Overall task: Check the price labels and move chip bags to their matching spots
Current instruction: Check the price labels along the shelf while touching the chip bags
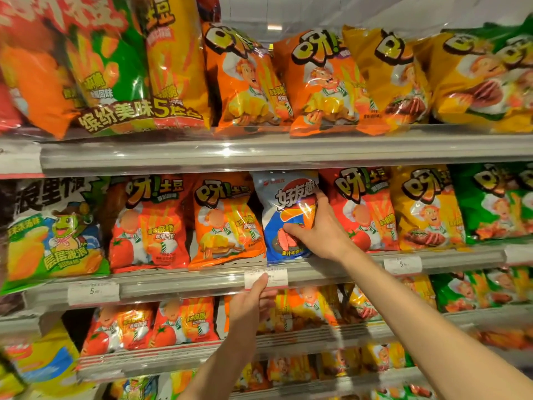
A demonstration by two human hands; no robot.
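**Odd bag out on the chip shelf**

A right hand (pixel 318 229) grips a blue-and-white chip bag (pixel 284 215) standing among orange bags (pixel 227 223), thumb across its front. The left hand (pixel 251 301), arm raised, pinches the price label (pixel 266 278) just below.

Bags pack the middle shelf (pixel 202 280) edge to edge, the white-and-blue bag (pixel 284 209) wedged between an orange bag (pixel 227 220) and a red bag (pixel 366 209), leaving only the open aisle side in front and slim dark gaps above the bags.
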